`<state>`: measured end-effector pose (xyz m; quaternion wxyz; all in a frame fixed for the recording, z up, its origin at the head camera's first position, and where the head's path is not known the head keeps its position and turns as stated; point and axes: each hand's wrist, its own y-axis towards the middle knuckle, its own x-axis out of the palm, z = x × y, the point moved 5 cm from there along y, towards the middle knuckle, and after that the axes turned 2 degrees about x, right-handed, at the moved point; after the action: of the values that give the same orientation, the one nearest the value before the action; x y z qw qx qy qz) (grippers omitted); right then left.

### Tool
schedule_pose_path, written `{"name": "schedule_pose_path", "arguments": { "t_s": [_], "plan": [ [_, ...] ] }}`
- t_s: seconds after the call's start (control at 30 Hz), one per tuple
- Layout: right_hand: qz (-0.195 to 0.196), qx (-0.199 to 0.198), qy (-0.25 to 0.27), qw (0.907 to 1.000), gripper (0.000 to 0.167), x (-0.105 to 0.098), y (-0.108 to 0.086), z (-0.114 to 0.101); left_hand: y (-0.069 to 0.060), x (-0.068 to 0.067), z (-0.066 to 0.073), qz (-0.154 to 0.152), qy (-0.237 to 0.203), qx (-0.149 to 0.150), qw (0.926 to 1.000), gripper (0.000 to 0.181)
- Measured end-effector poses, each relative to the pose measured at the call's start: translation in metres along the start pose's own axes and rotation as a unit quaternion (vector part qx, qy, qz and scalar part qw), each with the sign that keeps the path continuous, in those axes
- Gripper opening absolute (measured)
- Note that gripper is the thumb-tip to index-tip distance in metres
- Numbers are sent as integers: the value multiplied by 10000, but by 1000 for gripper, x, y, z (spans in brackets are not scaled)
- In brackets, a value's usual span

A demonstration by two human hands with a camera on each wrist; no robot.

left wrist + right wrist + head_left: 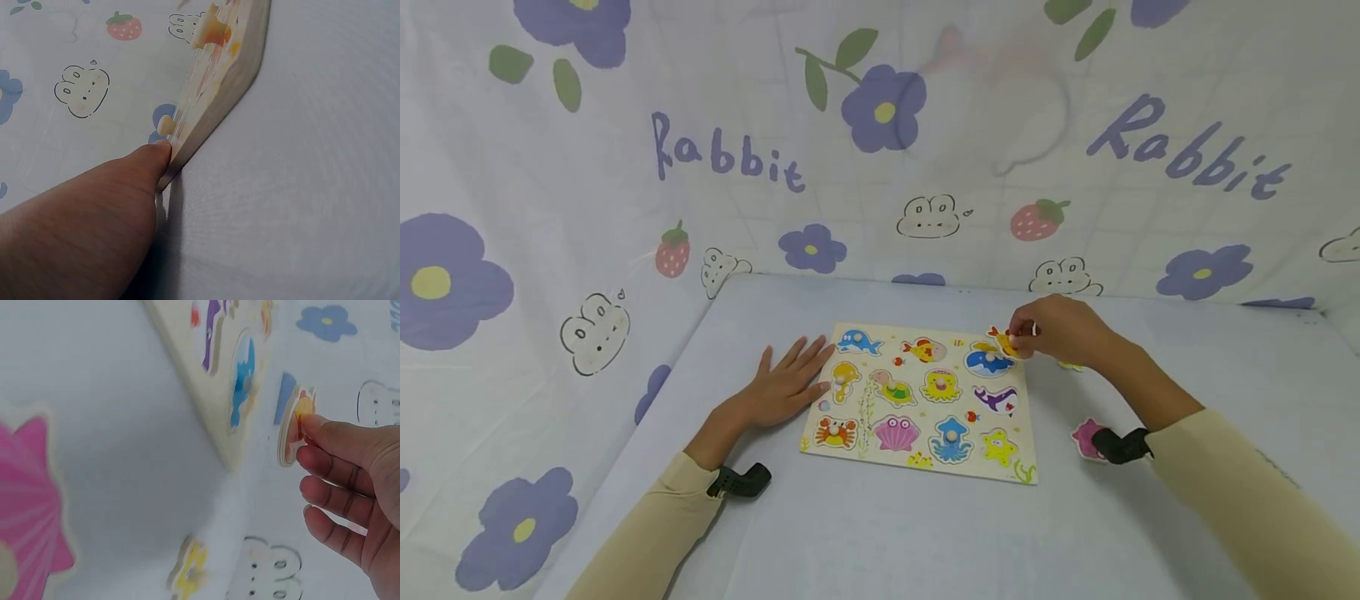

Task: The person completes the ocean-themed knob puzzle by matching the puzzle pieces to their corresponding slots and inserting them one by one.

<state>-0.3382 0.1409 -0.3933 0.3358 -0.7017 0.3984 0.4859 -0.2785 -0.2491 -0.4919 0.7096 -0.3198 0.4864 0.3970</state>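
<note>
My right hand (1060, 332) pinches a red-and-yellow sea-animal puzzle piece (1002, 340) at the two o'clock corner of the peg puzzle board (922, 408); my left hand (782, 390), fingers spread, touches its nine o'clock edge.

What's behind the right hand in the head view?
Part of a yellow piece on the table shows below the right hand; the rest is covered.

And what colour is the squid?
The squid is blue, clearest in the head view.
</note>
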Motion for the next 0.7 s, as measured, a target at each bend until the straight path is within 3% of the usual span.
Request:
{"name": "schedule_pose_path", "arguments": {
  "t_s": [0.7],
  "plan": [
    [-592,-837,-318,9942,7,29,57,-80,-2,-1,2,26,-45,29,10000,68]
  ]
}}
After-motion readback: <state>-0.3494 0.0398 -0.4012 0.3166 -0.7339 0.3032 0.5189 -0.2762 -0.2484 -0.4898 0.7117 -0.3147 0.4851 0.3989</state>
